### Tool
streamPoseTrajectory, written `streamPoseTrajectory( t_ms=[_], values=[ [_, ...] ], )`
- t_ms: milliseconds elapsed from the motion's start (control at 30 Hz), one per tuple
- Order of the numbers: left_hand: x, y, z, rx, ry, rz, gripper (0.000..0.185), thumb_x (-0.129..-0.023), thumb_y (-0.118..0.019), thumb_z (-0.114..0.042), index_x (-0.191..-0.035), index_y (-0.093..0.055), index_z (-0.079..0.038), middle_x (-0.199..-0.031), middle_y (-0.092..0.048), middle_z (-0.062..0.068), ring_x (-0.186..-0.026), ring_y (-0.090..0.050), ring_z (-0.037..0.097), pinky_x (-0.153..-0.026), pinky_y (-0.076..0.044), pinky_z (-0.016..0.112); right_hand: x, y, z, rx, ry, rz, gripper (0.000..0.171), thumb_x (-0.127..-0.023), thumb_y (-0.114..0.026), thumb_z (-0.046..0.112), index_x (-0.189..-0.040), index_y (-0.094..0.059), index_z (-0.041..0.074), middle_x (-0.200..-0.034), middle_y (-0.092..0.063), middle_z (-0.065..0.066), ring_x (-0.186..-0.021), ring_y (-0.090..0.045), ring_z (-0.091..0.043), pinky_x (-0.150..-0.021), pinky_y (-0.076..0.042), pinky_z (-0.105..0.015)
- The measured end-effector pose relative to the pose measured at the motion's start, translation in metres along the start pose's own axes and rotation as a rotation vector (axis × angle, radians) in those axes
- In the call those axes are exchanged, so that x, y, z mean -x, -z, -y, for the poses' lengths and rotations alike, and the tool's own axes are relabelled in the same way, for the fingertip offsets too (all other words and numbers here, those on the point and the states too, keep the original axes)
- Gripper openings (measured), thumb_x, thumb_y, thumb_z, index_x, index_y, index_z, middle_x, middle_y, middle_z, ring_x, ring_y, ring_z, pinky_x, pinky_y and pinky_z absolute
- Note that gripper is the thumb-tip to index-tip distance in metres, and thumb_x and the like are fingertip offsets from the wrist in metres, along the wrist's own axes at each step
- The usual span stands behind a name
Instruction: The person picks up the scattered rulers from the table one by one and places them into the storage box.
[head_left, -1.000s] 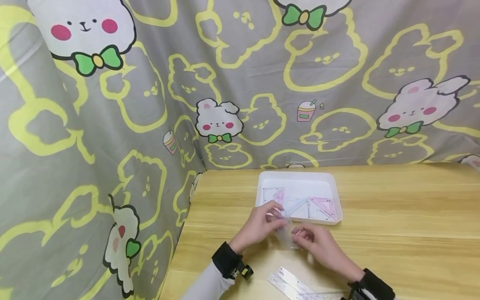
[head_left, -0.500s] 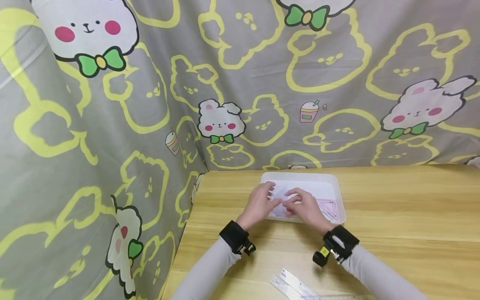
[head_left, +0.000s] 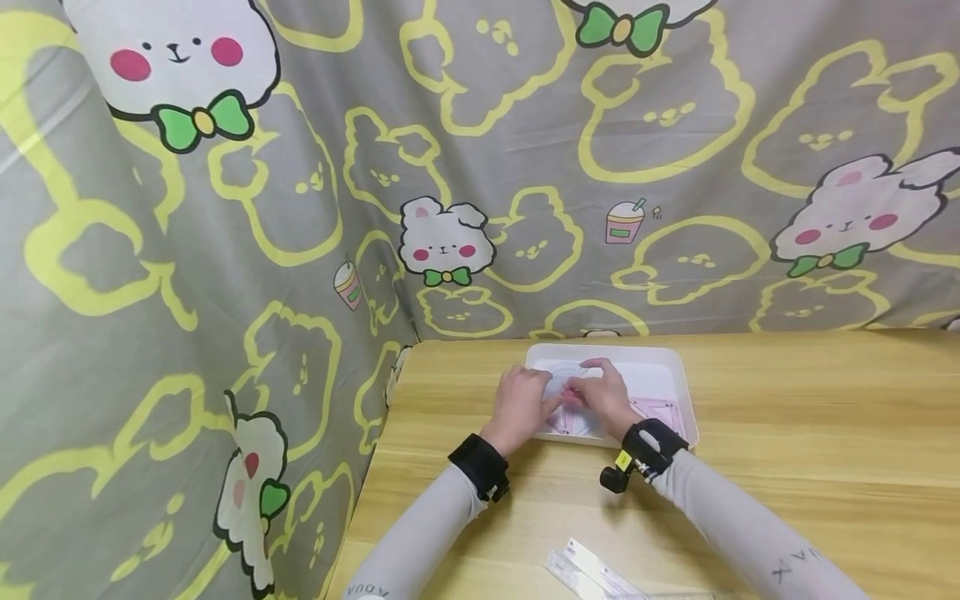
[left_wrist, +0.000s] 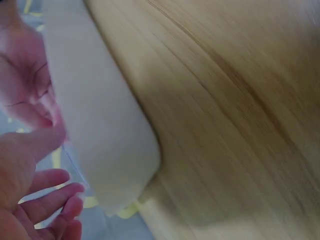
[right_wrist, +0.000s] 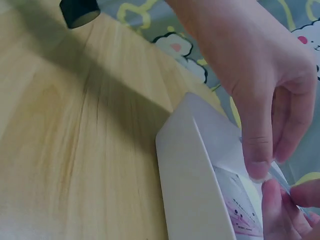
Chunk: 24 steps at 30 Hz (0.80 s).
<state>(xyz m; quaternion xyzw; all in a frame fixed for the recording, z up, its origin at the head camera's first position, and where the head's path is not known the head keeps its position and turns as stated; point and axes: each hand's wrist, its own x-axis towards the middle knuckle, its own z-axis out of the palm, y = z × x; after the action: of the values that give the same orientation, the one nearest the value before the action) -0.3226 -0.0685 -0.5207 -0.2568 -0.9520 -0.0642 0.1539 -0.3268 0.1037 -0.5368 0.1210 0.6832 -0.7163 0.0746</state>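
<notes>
A clear, bluish protractor (head_left: 558,381) is held above the left part of a white tray (head_left: 684,408). My left hand (head_left: 519,408) grips its left side, and my right hand (head_left: 607,398) pinches it from the right. In the right wrist view the protractor's thin edge (right_wrist: 280,176) runs between the left thumb and the right fingers. The left wrist view has both hands behind the tray wall (left_wrist: 100,110), which hides most of the protractor. Pink-edged set squares (head_left: 660,410) lie in the tray, partly covered by the hands.
Several clear rulers (head_left: 588,571) lie on the wooden table (head_left: 810,433) near its front edge. A patterned curtain (head_left: 525,150) hangs behind the table and along its left side. Each wrist wears a black strap with a camera (head_left: 615,478).
Both hands have moved forward from in front of the tray to above it, carrying the protractor. The rulers have stayed where they were.
</notes>
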Motion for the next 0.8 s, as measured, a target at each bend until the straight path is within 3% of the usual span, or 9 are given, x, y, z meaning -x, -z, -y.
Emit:
streamPoseTrajectory(
  t_ms=[167,300,400,533,667,800],
  values=[
    [-0.005,-0.013,0.005,0.013,0.114,0.027,0.047,-0.089,-0.082,-0.047,-0.12,-0.073,-0.014,-0.128,-0.071,0.003,-0.12,-0.057,0.026,-0.095,-0.041,0.04,-0.01,-0.001,0.0,0.168,0.068,-0.043,0.035,-0.095,-0.064,0.004,-0.128,-0.055,-0.005,-0.087,-0.078,-0.015,-0.063,-0.071,-0.009,-0.064,-0.054,-0.018],
    [-0.01,-0.022,0.011,0.061,0.228,0.0,0.065,-0.083,-0.087,-0.049,-0.13,-0.063,-0.011,-0.136,-0.057,0.01,-0.127,-0.047,0.029,-0.098,-0.036,0.043,-0.018,0.003,0.001,0.194,0.061,-0.051,0.027,-0.098,-0.064,0.006,-0.12,-0.059,-0.007,-0.092,-0.079,-0.017,-0.064,-0.072,-0.009,-0.064,-0.055,-0.017],
    [-0.014,-0.024,0.015,0.078,0.244,-0.011,0.073,-0.08,-0.089,-0.05,-0.134,-0.06,-0.01,-0.137,-0.054,0.012,-0.128,-0.045,0.03,-0.099,-0.036,0.043,-0.023,0.007,0.003,0.14,0.017,-0.037,0.026,-0.1,-0.063,0.005,-0.12,-0.057,-0.01,-0.094,-0.079,-0.017,-0.066,-0.073,-0.009,-0.066,-0.058,-0.02],
    [-0.017,-0.026,0.019,0.098,0.235,0.035,0.075,-0.08,-0.089,-0.051,-0.138,-0.061,-0.013,-0.146,-0.05,0.015,-0.136,-0.041,0.033,-0.105,-0.035,0.047,-0.027,0.009,0.005,0.085,-0.021,0.008,0.028,-0.101,-0.062,0.003,-0.123,-0.055,-0.013,-0.095,-0.078,-0.018,-0.068,-0.074,-0.011,-0.07,-0.061,-0.024],
    [-0.018,-0.029,0.019,0.171,0.244,0.068,0.075,-0.082,-0.088,-0.046,-0.14,-0.059,-0.01,-0.153,-0.043,0.019,-0.142,-0.039,0.036,-0.112,-0.036,0.05,-0.031,0.008,0.006,0.154,0.005,0.048,0.025,-0.1,-0.062,0.003,-0.118,-0.06,-0.014,-0.085,-0.077,-0.014,-0.065,-0.072,-0.011,-0.067,-0.059,-0.022],
    [-0.018,-0.032,0.017,0.298,0.296,0.088,0.079,-0.083,-0.089,-0.035,-0.144,-0.05,-0.003,-0.155,-0.038,0.023,-0.142,-0.042,0.037,-0.115,-0.043,0.047,-0.037,0.004,0.004,0.239,0.048,0.076,0.019,-0.095,-0.063,0.001,-0.109,-0.064,-0.013,-0.076,-0.075,-0.012,-0.063,-0.071,-0.011,-0.062,-0.056,-0.02]
  ],
)
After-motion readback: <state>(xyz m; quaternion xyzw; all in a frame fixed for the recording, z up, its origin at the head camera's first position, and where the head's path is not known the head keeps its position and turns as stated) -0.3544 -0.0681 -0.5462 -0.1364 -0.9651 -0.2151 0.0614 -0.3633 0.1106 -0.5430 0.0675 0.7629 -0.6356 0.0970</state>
